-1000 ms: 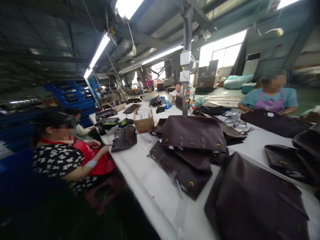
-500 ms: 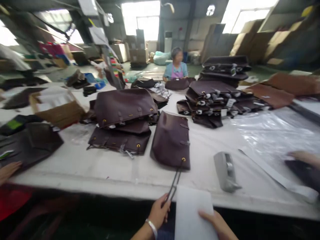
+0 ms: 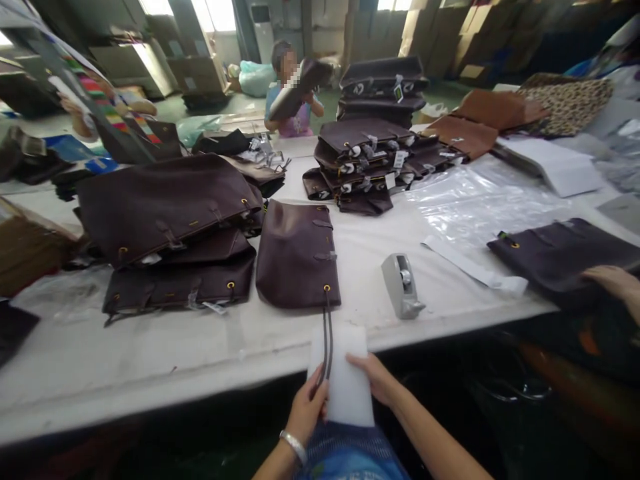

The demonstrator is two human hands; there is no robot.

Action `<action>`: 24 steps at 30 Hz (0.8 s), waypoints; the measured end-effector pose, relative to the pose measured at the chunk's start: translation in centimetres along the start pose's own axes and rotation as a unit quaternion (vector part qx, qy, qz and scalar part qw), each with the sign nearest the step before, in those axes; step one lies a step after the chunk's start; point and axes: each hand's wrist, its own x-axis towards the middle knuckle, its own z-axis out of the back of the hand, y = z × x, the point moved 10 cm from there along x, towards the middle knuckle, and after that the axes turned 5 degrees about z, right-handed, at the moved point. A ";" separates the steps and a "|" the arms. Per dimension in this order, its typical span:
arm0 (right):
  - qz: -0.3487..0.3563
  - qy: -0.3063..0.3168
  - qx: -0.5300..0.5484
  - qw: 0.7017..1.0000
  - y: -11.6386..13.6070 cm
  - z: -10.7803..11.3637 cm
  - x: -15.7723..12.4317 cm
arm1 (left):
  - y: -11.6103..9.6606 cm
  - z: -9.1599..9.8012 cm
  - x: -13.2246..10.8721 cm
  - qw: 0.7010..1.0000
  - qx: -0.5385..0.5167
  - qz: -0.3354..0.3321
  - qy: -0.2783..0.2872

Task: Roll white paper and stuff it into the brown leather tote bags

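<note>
A dark brown handbag point(image 3: 295, 257) lies flat on the white table, with two thin dark cords point(image 3: 328, 333) running from its gold eyelet toward me. My left hand point(image 3: 311, 403) is closed round the cords near their lower ends. With my right hand point(image 3: 375, 377) I grip the right edge of a white foam sheet point(image 3: 350, 393), thumb on top. The sheet lies under the cords, its far end over the table edge and its near end against my body. A bracelet is on my left wrist.
Stacked brown bags point(image 3: 175, 207) stand left, more bags point(image 3: 365, 160) behind. A grey tape dispenser point(image 3: 401, 287) and clear plastic sheeting point(image 3: 480, 200) are to the right. At far right a co-worker's hand point(image 3: 615, 280) touches another bag point(image 3: 565, 257). A person point(image 3: 295, 100) across the table lifts a bag.
My view has swung right. The white sheet has slid left beneath the cords, which now run straighter toward me. The person opposite has raised a bag from the table.
</note>
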 end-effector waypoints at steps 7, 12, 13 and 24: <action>-0.001 0.007 -0.012 1.000 -0.1 -3.5 3.5 | 1.3 0.4 0.1 0.998 0.013 -0.021 -0.057; 0.011 -0.025 0.015 1.000 -1.1 -3.2 3.5 | 1.1 0.1 -0.2 0.992 0.106 -0.042 -0.056; 0.013 -0.032 0.008 0.999 -1.3 -2.9 3.7 | 0.7 0.1 -0.4 0.985 0.155 -0.049 -0.055; 0.008 -0.010 0.006 1.000 -2.1 -1.7 4.4 | -4.1 6.5 1.9 0.987 0.110 -0.013 -0.117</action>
